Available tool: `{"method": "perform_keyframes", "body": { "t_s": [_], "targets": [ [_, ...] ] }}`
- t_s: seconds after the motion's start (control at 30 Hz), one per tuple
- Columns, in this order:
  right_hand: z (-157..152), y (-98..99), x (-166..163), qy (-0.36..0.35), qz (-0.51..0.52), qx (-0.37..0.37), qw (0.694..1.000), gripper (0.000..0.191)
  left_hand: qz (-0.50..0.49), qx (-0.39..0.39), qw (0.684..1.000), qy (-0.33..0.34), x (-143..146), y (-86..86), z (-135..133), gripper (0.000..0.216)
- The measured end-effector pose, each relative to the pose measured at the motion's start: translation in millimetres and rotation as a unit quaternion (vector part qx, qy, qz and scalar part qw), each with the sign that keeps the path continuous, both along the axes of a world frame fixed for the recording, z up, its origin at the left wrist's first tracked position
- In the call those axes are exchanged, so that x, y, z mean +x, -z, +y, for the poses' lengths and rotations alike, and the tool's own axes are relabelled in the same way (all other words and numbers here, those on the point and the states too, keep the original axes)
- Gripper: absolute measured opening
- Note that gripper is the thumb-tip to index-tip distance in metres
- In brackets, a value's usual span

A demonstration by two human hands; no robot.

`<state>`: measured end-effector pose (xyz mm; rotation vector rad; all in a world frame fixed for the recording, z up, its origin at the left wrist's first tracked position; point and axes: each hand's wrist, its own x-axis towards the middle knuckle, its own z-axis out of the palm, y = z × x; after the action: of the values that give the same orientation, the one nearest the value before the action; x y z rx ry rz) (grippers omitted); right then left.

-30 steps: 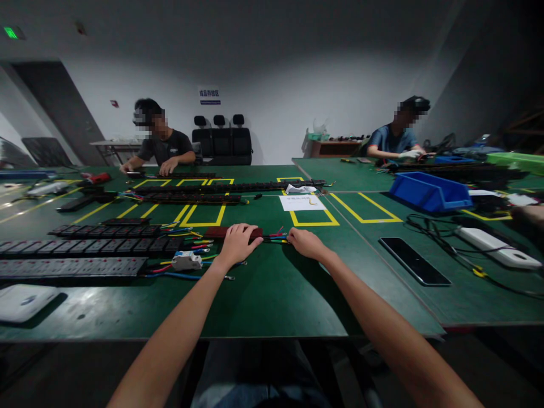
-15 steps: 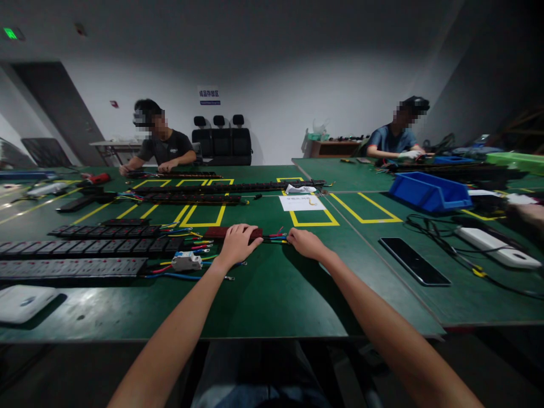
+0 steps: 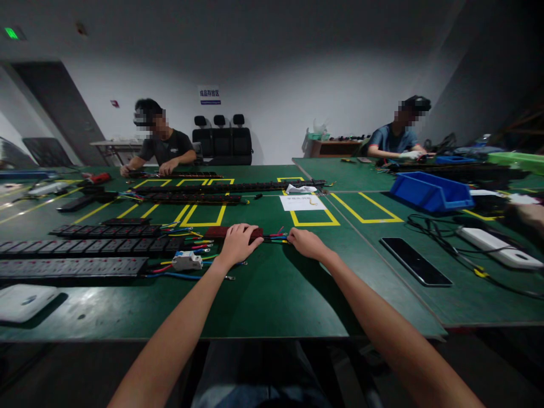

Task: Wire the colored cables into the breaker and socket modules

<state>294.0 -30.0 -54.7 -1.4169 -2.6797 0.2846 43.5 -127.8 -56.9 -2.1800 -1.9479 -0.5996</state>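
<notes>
My left hand (image 3: 237,245) lies over a dark red block (image 3: 216,232) and grips it, thumb pointing right along its near side. Part of the block is hidden under the palm. Thin coloured wires (image 3: 275,238), red, green, blue and yellow among them, come out of the block's right end. Their far ends meet my right hand (image 3: 305,243), whose fingers are closed in a pinch around them. Left of my hands, several black power strips (image 3: 89,246) lie side by side, with loose wires at their right ends. A small white breaker (image 3: 187,260) sits on the nearest wires.
A phone (image 3: 415,260), a white adapter (image 3: 497,247) with black cables and a blue bin (image 3: 430,191) are on the right. A white box (image 3: 26,303) sits at the near left. Paper (image 3: 304,203) lies ahead. Two people work across the green table (image 3: 272,306).
</notes>
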Motion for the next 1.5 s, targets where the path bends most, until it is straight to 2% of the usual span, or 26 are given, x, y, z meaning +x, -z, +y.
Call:
{"method": "perform_keyframes", "body": {
  "t_s": [1.5],
  "targets": [
    [2.2,2.4,0.8,-0.002,0.002,-0.001,1.0,0.026,0.011,-0.006,1.0,-0.003,1.4,-2.3,-1.5,0.051]
  ]
}}
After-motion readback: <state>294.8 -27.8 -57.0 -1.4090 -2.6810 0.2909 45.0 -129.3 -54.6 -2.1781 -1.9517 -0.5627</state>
